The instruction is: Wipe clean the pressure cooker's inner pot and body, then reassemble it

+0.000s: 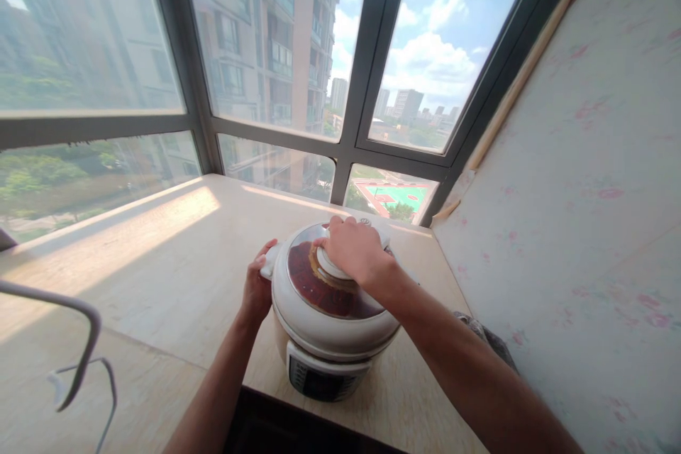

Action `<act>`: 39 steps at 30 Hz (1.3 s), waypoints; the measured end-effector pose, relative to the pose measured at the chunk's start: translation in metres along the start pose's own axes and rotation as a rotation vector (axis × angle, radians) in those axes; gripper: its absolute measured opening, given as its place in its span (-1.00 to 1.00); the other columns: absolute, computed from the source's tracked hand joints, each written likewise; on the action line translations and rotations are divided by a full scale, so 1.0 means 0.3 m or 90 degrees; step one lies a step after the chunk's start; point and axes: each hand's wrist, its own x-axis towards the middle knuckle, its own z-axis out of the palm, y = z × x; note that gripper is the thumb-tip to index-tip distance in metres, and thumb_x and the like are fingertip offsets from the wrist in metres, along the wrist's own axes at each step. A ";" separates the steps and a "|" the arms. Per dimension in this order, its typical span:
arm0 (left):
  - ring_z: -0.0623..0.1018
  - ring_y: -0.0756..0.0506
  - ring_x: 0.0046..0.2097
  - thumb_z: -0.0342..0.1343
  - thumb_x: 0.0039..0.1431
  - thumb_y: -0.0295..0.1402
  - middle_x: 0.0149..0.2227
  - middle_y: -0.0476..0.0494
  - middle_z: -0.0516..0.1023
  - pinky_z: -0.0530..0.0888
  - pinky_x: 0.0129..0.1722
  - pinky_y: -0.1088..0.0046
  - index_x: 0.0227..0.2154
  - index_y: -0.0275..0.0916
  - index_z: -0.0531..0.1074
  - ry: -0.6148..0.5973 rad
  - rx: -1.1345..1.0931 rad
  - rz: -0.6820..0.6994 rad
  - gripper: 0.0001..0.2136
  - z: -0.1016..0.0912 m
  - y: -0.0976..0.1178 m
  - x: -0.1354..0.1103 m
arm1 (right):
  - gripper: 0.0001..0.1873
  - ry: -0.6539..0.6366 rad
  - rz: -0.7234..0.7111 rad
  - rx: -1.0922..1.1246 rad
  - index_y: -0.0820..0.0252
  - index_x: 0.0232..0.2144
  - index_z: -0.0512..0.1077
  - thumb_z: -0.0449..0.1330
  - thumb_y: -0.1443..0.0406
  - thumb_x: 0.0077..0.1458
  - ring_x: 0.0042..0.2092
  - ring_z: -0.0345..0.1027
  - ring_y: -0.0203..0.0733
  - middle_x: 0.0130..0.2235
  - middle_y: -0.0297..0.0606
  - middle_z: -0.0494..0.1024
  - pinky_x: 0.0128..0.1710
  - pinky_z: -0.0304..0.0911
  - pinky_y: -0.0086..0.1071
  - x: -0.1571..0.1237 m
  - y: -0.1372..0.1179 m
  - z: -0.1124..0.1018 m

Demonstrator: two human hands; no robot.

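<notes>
A white electric pressure cooker (313,333) stands upright on the windowsill in front of me, its dark control panel (322,381) facing my side. Its round lid (333,301) has a brownish-red top and sits on the pot. My right hand (354,248) is wrapped over the white lid handle (333,268) at the centre, hiding most of it. At the cooker's left side, my left hand (258,284) grips the white side handle (269,262), with the thumb and fingers around it.
A pale stone-patterned windowsill (175,284) runs back to dark-framed windows (348,149). Floral-papered wall (574,213) bounds the right side, with a grey bundle (492,340) beside it. Bent grey metal bars (88,319) stand at the left. A black surface (287,425) lies in front of the cooker.
</notes>
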 end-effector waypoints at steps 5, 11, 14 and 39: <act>0.60 -0.32 -0.03 0.22 -0.05 -0.13 -0.16 -0.16 0.65 0.52 -0.06 0.15 -0.02 -0.20 0.43 -0.008 -0.008 0.005 -0.50 -0.003 -0.004 0.002 | -0.46 -0.072 -0.036 -0.008 0.35 0.05 0.43 0.10 0.00 0.30 0.03 0.52 0.14 0.01 0.20 0.59 -0.06 0.38 -0.13 0.032 0.009 -0.027; 0.61 -0.32 -0.06 0.23 -0.05 -0.13 -0.16 -0.16 0.65 0.52 -0.04 0.15 -0.04 -0.20 0.44 -0.005 -0.011 0.007 -0.51 -0.005 -0.005 0.000 | -0.43 -0.126 -0.065 -0.015 0.38 0.09 0.41 0.11 0.01 0.29 0.06 0.50 0.21 0.04 0.19 0.58 -0.06 0.38 -0.11 0.049 0.020 -0.048; 0.62 -0.30 -0.08 0.23 -0.04 -0.13 -0.15 -0.16 0.65 0.52 -0.04 0.15 -0.03 -0.21 0.44 -0.008 -0.012 0.004 -0.51 -0.008 -0.006 0.002 | -0.40 -0.141 -0.074 -0.017 0.37 0.11 0.40 0.09 -0.02 0.29 0.07 0.49 0.22 0.05 0.18 0.57 -0.07 0.37 -0.11 0.058 0.031 -0.067; 0.61 -0.26 -0.12 0.23 -0.02 -0.14 -0.18 -0.15 0.64 0.51 -0.09 0.25 -0.02 -0.25 0.48 -0.002 -0.029 0.007 -0.51 -0.017 -0.010 0.010 | -0.33 -0.265 -0.146 -0.036 0.34 0.02 0.45 0.04 -0.13 0.24 -0.38 0.54 -0.01 -0.19 0.07 0.66 -0.40 0.33 -0.27 0.144 0.090 -0.178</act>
